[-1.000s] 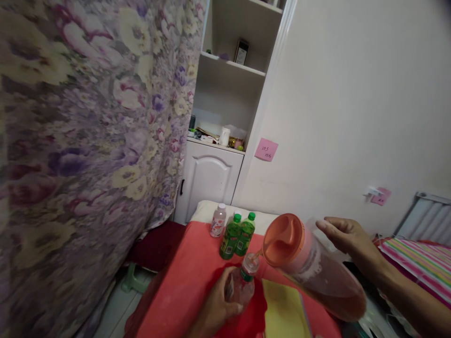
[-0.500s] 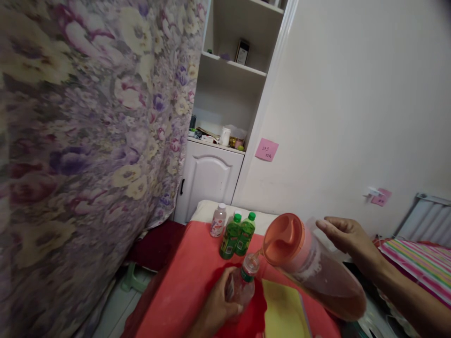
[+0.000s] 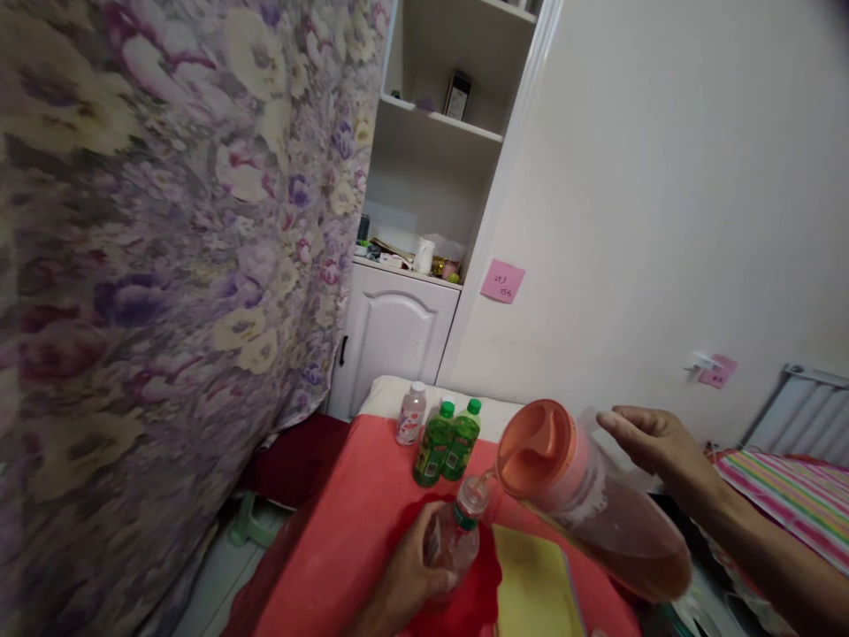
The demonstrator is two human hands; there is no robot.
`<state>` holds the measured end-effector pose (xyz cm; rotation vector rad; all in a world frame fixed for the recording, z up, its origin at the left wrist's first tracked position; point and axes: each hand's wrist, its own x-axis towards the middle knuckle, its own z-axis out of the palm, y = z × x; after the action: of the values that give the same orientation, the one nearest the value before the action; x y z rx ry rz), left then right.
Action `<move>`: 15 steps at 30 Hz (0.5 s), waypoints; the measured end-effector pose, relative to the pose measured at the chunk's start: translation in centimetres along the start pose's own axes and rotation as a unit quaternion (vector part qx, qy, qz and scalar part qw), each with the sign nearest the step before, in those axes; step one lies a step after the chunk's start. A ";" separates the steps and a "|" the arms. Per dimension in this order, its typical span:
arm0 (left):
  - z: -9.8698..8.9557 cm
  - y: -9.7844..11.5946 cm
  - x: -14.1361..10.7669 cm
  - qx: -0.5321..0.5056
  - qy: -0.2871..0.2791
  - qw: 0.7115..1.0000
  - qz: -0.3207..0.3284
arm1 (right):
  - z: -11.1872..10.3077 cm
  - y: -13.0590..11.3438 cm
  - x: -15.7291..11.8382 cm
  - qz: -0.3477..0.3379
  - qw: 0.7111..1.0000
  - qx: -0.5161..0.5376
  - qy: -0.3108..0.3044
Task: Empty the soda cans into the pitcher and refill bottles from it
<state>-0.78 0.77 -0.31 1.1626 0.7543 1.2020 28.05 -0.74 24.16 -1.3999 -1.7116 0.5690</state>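
Note:
My left hand [image 3: 419, 566] is wrapped round a clear plastic bottle [image 3: 461, 541] with no cap and a green ring at its neck. My right hand [image 3: 646, 438] grips the handle of a large clear pitcher [image 3: 614, 522] with an orange lid [image 3: 536, 449]. The pitcher lies tilted to the left, its brownish liquid along the lower side. A thin stream of liquid runs from the lid's spout into the bottle's mouth. Beyond the bottle stand two green bottles [image 3: 434, 445] with green caps and a small pink-white bottle [image 3: 411, 414].
A red cloth [image 3: 345, 522] covers the table. On it lies a yellow pad [image 3: 534, 584], right of the held bottle. A floral curtain [image 3: 199, 221] hangs at left, beside a white cabinet [image 3: 398, 341]. A striped bed [image 3: 789, 491] is at far right.
Almost nothing differs. Both hands keep their grip on the bottle and pitcher, and liquid still flows between them.

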 end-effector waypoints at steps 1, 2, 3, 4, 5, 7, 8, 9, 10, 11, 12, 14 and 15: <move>0.0 0.0 0.0 -0.001 0.000 1.000 -0.001 | 0.0 -0.1 0.0 -0.001 1.000 -0.002 0.002; 0.0 0.0 0.0 -0.001 -0.001 1.000 -0.002 | 0.0 -0.1 0.0 -0.001 1.000 -0.004 0.003; 0.0 0.0 0.0 0.000 -0.002 1.000 -0.002 | 0.0 -0.2 0.0 -0.002 1.000 -0.006 0.003; 0.0 0.0 -0.1 0.000 -0.002 1.000 -0.001 | 0.1 -0.2 0.0 -0.001 1.000 -0.007 0.002; 0.0 0.0 -0.1 0.001 -0.003 1.000 0.000 | 0.0 -0.2 0.0 -0.001 1.000 -0.009 0.002; 0.0 0.0 -0.1 0.000 -0.005 1.000 0.004 | 0.0 -0.2 -0.1 -0.002 1.000 -0.011 0.003; 0.0 -0.1 -0.1 -0.001 -0.006 1.000 0.005 | 0.0 -0.2 -0.1 -0.002 1.000 -0.012 0.003; 0.0 -0.1 -0.1 -0.002 -0.007 1.000 0.006 | 0.0 -0.2 -0.1 -0.002 1.000 -0.012 0.003; 0.0 -0.1 -0.1 -0.003 -0.008 1.000 0.007 | 0.0 -0.2 -0.1 -0.002 1.000 -0.012 0.002; 0.0 -0.2 -0.1 -0.005 -0.009 1.000 0.007 | 0.0 -0.3 -0.1 -0.002 1.000 -0.012 0.001; 0.0 -0.2 -0.1 -0.005 -0.009 1.000 0.007 | -0.1 -0.3 -0.1 -0.002 1.000 -0.012 0.001; -0.1 -0.2 -0.1 -0.006 -0.008 1.000 0.004 | -0.1 -0.4 -0.2 -0.001 1.000 -0.013 0.002; -0.1 -0.2 -0.1 -0.006 -0.007 1.000 0.002 | -0.1 -0.5 -0.3 0.000 1.000 -0.014 0.003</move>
<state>-0.79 0.75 -0.56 1.1617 0.7331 1.1989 27.84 -1.18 24.50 -1.4200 -1.7216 0.5425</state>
